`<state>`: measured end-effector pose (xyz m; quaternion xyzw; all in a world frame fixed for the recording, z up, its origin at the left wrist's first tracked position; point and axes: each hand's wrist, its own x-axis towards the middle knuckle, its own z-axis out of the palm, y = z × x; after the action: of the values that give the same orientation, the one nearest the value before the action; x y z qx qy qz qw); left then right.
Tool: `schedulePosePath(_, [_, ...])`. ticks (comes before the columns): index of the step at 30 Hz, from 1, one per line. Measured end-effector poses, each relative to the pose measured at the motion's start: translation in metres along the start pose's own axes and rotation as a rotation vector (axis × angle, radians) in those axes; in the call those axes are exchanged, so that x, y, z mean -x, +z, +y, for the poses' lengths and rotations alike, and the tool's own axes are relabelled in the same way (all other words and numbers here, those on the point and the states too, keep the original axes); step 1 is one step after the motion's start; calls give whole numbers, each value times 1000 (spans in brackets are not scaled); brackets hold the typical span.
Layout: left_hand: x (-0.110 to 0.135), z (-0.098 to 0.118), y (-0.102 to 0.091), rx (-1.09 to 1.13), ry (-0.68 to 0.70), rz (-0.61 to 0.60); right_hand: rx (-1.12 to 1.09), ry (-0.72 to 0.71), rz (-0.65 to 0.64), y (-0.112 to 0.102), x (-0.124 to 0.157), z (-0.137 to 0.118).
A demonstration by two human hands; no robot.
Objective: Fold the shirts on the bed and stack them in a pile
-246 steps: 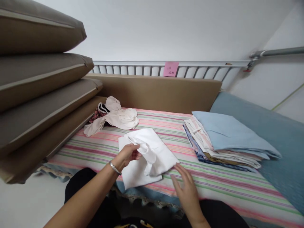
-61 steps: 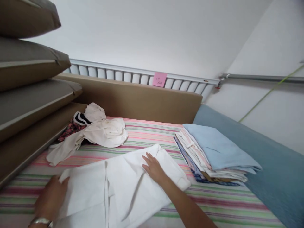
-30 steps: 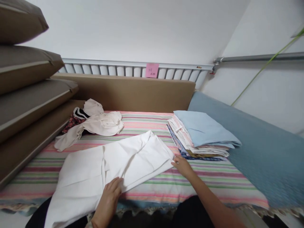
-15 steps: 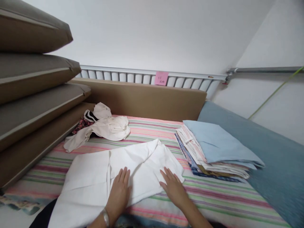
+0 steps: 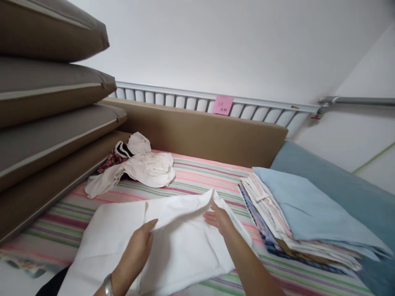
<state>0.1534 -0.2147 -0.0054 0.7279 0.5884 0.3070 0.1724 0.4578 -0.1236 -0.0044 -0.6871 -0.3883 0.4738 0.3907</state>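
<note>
A partly folded white cloth [image 5: 182, 246] lies in front of me, with a raised fold along its far side. My left hand [image 5: 140, 242], with a silver bangle at the wrist, is curled over the cloth near its crease, fingers closed on the fabric. My right hand [image 5: 218, 218] is at the raised fold on the right; its thumb points up against the fold and its fingers are stretched out leftward. To the right sits a stack of folded clothes [image 5: 271, 230] topped by a light blue folded cloth [image 5: 308, 205].
A rumpled heap of cream clothing [image 5: 148, 168] lies at the back left on the striped sheet [image 5: 197, 172]. Thick brown cushions [image 5: 55, 111] are piled along the left. Behind are a brown panel [image 5: 197, 131], a white radiator [image 5: 173, 100] and a pink note [image 5: 222, 105].
Both hands have left their flat position on the cloth. The left moved slightly left and curled; the right moved farther away, to the cloth's far fold, which now stands more raised. The view shifted left.
</note>
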Motion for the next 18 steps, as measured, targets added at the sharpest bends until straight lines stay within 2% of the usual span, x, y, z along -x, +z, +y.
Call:
schedulePosePath(2, [6, 0, 2, -7, 26, -19, -6, 48, 12, 4, -17, -8])
schedulePosePath(5, [19, -4, 16, -80, 37, -56, 46, 100, 58, 5, -40, -15])
schedulePosePath(9, [32, -6, 37, -236, 70, -179, 191, 161, 128, 2, -61, -13])
schedulePosePath(11, [34, 0, 41, -321, 89, -239, 275, 176, 141, -1, -64, -11])
schedulePosePath(15, [29, 21, 24, -404, 67, -304, 460, 85, 197, -5, -54, -16])
schedulePosePath(18, [17, 36, 11, -321, 116, -180, 590, -109, 293, 1, -37, -22])
